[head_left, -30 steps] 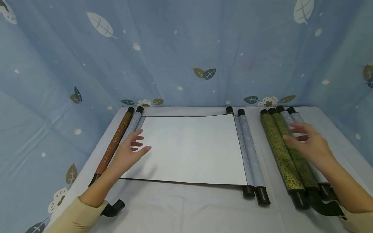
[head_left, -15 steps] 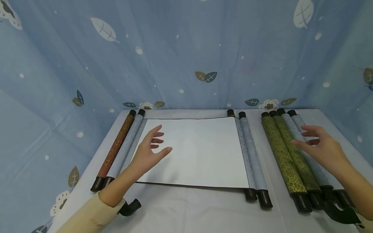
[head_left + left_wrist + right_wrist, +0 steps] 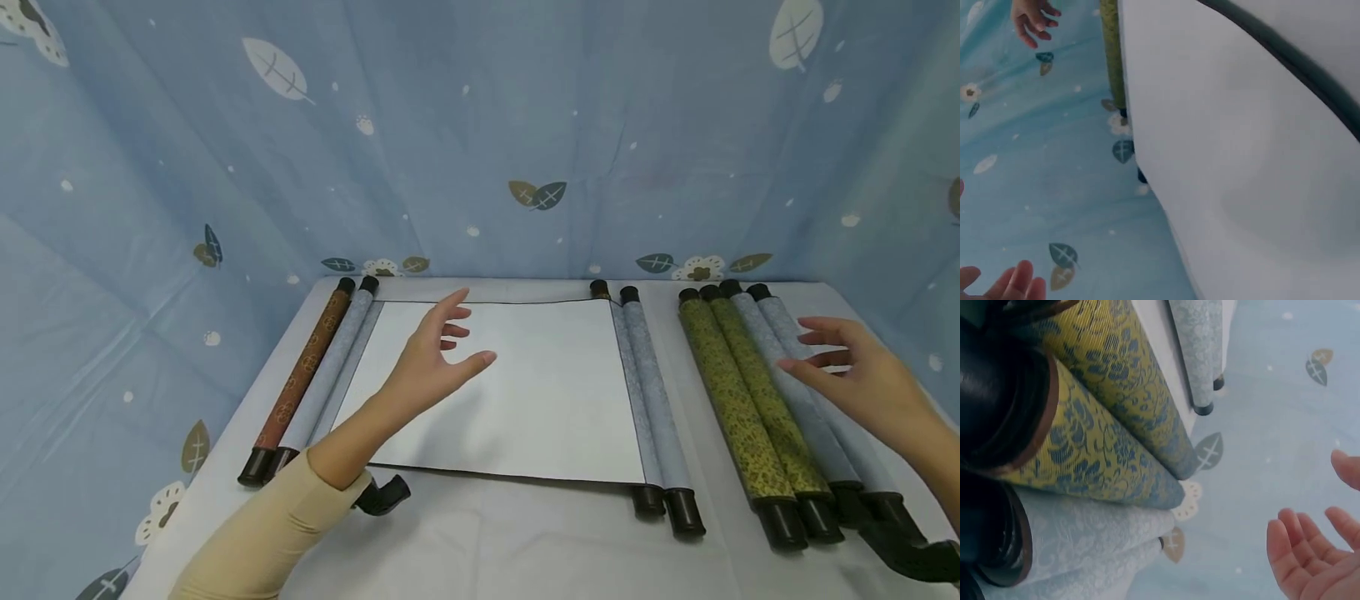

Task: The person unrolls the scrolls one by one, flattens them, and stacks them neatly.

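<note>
A hanging scroll lies partly unrolled, its blank white sheet (image 3: 547,392) facing up in the middle of the table. Above the sheet's left half hovers my left hand (image 3: 429,367), thumb and fingers spread, holding nothing. My right hand (image 3: 873,379) hangs relaxed over the right-hand group of rolled scrolls, with a gap between thumb and fingers. That group has two green-yellow patterned scrolls (image 3: 738,408) and two pale blue-grey scrolls (image 3: 813,417). In the right wrist view, the fingers of the right hand (image 3: 1316,556) are apart from the scrolls.
At the sheet's left lie a brown patterned roll (image 3: 300,375) and a pale blue-grey roll (image 3: 330,375). Another blue-grey roll (image 3: 656,400) borders its right side. A white cloth (image 3: 517,542) covers the table. Behind hangs a blue leaf-print curtain (image 3: 450,150).
My left hand has moved right, from the left rolls to over the white sheet. The right hand has shifted right, away from the green-yellow scrolls. The scrolls stay in place.
</note>
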Tool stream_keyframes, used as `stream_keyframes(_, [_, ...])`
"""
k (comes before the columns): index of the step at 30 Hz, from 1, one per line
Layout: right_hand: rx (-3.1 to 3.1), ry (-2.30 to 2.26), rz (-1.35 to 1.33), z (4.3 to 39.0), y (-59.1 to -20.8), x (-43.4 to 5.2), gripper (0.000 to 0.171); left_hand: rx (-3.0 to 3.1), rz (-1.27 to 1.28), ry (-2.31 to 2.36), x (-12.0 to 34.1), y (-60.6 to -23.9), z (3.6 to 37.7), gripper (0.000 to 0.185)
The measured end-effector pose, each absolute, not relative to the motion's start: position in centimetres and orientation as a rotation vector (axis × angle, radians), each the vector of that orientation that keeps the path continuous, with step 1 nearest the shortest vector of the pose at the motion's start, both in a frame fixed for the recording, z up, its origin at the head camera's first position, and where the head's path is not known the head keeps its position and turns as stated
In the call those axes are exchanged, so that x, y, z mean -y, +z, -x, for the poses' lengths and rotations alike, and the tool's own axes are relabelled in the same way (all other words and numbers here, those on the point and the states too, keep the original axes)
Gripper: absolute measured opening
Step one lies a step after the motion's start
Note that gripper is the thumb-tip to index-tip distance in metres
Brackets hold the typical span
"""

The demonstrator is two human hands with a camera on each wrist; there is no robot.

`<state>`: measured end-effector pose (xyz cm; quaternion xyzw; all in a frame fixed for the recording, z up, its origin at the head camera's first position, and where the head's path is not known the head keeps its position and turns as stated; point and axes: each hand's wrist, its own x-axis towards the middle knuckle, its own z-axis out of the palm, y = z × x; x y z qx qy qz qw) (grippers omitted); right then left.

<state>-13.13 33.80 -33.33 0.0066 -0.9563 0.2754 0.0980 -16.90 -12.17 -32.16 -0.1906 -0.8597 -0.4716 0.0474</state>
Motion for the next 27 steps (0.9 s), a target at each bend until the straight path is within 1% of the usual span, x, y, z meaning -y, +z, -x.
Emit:
stream_keyframes(6, [2.840, 0.781, -0.075, 13.4, -33.5, -34.2, 0.072, 2.623, 0.595, -1.581, 9.7, -32.4, 18.3, 0.083])
stream_keyframes(10, [2.864, 0.786, -0.081, 13.4, -33.8, -34.5, 0.074, 2.679, 0.648, -1.570, 8.3, -32.8, 19.0, 0.086])
stream_keyframes(17, [2.906, 0.807, -0.129, 13.6, -33.8, -35.2, 0.075, 2.702, 0.736, -1.567, 5.6, -32.9, 19.6, 0.085])
stream_keyframes(27, [3.020, 0.736, -0.095, 14.3, -34.3, -36.1, 0.086, 2.793, 0.798, -1.477, 1.2, -34.4, 20.7, 0.084])
